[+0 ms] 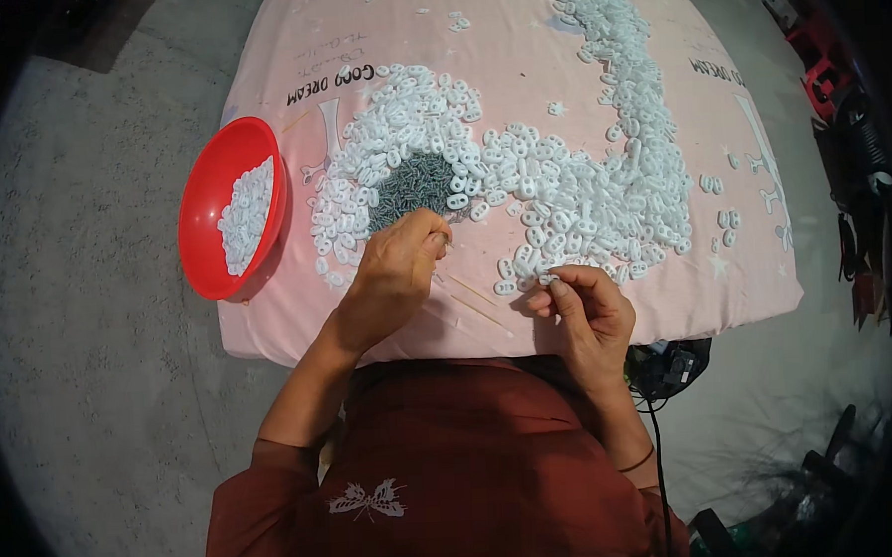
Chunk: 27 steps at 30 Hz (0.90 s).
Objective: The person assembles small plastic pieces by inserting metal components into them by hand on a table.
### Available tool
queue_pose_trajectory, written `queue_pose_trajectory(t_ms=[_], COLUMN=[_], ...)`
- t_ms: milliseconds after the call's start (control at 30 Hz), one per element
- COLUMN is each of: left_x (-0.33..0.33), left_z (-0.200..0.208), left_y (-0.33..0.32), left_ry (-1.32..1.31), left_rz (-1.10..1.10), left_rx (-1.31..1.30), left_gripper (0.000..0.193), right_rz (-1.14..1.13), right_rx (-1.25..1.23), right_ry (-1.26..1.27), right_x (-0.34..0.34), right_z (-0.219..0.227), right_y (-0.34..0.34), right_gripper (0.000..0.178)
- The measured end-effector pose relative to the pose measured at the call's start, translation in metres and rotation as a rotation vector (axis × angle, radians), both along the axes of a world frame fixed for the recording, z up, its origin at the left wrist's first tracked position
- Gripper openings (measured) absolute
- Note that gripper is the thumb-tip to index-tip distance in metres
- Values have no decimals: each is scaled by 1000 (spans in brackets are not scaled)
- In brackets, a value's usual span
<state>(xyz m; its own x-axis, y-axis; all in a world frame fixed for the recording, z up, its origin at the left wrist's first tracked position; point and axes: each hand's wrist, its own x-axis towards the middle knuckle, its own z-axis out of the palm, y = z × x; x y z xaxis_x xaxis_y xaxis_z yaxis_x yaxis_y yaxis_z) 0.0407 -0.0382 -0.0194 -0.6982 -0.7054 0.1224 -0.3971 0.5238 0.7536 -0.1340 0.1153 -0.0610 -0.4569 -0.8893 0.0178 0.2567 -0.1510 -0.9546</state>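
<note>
My left hand is closed at the near edge of a heap of small grey screw-like pieces. Its fingertips are pinched together, and whatever they hold is too small to make out. Over the front part of the table, my right hand pinches a small white oval plastic piece with two holes between thumb and forefinger. Many loose pieces of the same kind form a white heap just beyond that hand. More white pieces curve around the grey heap.
A red bowl with white pieces in it stands at the table's left edge. Thin wooden sticks lie between my hands. Pink cloth covers the table. A black cable hangs beside my right forearm.
</note>
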Motion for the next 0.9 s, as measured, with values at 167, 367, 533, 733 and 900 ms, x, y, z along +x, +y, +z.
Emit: queue_pose_trajectory(t_ms=[167,367,533,733,900], left_x=[-1,-6,-9,-12,-16], left_z=[-2,-5,-11,-10,-11], left_y=[0,4,4,0,0], left_ry=[-43,-69,-156,-145,-159], left_rz=[-27,-12,-20,13,29], left_rx=[-75,-153,-325,-296,-264], left_gripper=[13,13,11,16,16], right_rz=[5,8,20,13,22], right_rx=[4,9,1,-10,8], right_ry=[-13,-11,-31,-47,-12], right_x=[0,0,0,0,-1], right_z=[2,1,2,3,1], right_y=[0,0,0,0,0], right_gripper=[12,13,12,12,12])
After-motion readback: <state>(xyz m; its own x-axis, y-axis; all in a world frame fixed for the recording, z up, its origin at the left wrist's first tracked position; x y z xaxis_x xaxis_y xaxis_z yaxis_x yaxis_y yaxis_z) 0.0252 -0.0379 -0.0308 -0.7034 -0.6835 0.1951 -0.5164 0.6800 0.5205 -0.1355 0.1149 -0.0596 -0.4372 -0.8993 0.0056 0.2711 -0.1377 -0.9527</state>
